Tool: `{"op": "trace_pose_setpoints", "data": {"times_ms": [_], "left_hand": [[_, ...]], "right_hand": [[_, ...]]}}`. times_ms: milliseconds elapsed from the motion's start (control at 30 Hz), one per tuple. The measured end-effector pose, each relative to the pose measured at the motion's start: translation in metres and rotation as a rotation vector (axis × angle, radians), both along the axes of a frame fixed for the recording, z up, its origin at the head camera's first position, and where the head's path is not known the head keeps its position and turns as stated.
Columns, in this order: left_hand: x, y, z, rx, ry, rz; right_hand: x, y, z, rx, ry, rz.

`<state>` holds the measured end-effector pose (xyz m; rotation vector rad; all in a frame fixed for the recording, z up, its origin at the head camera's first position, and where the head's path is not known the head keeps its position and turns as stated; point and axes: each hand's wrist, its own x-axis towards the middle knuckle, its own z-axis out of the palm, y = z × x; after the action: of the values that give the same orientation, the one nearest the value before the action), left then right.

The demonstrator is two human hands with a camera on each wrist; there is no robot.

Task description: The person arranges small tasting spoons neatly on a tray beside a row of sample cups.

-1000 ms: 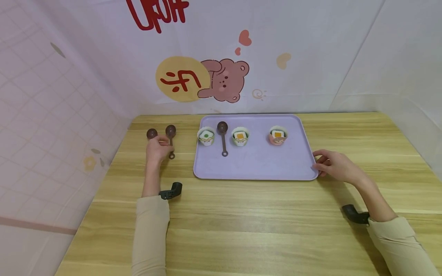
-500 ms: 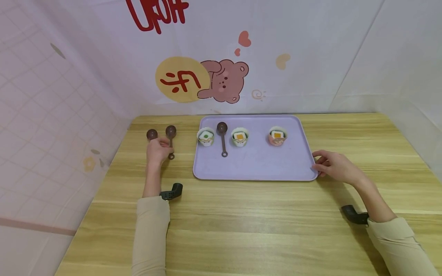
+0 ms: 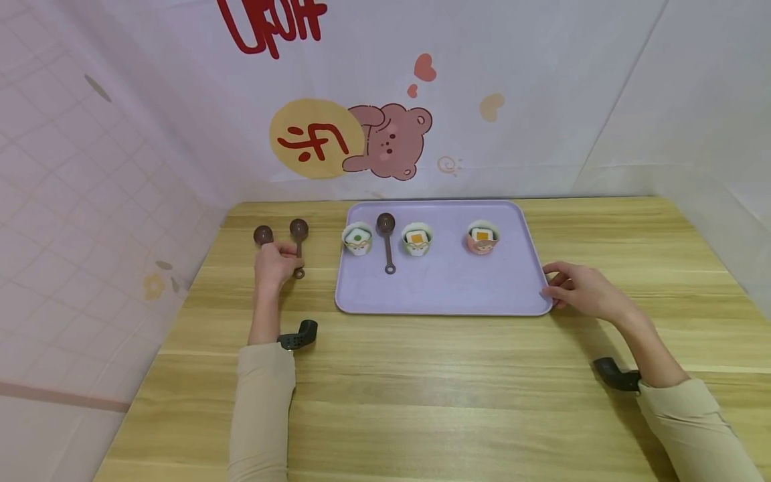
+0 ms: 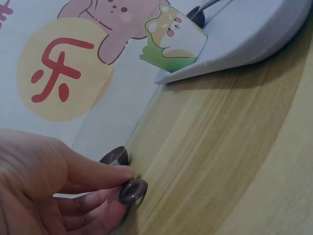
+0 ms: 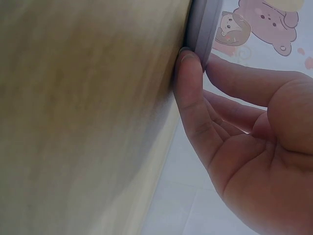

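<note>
My left hand (image 3: 276,264) pinches the handle of a brown measuring scoop (image 3: 298,229) lying on the table left of the tray. In the left wrist view the handle's ring end (image 4: 142,187) sticks out past thumb and finger, and its bowl is partly hidden. Another brown scoop (image 3: 263,234) lies beyond the same hand, its handle hidden. My right hand (image 3: 581,290) holds the right edge of a lilac tray (image 3: 446,301) near its front corner, fingertips against the rim. A third scoop (image 3: 386,224) lies on the tray between two paper cups.
On the tray stand a green-dotted-filling cup (image 3: 358,248), a cup with an orange square (image 3: 417,248), and a pink cup (image 3: 481,247) farther right. A printed cloth wall (image 3: 530,147) borders the wooden table (image 3: 434,388) behind, with another cloth on the left.
Almost nothing moves. The whole head view shifts very slightly; both hands keep their places at the scoop and the tray edge.
</note>
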<state>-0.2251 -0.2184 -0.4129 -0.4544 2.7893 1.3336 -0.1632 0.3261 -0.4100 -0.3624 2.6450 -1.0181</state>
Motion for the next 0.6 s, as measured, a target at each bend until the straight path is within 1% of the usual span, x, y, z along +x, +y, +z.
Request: {"op": "trace_pose_setpoints", "data": {"times_ms": [333, 400, 600], "left_hand": [[0.002, 0.001, 0.002, -0.016, -0.018, 0.002], [0.002, 0.002, 0.004, -0.002, -0.026, 0.001], [0.002, 0.003, 0.013, 0.105, -0.012, 0.001]], "right_hand": [[-0.001, 0.001, -0.001, 0.013, 0.009, 0.002], [-0.001, 0.002, -0.001, 0.012, 0.012, 0.002], [-0.001, 0.001, -0.002, 0.002, 0.016, 0.001]]}}
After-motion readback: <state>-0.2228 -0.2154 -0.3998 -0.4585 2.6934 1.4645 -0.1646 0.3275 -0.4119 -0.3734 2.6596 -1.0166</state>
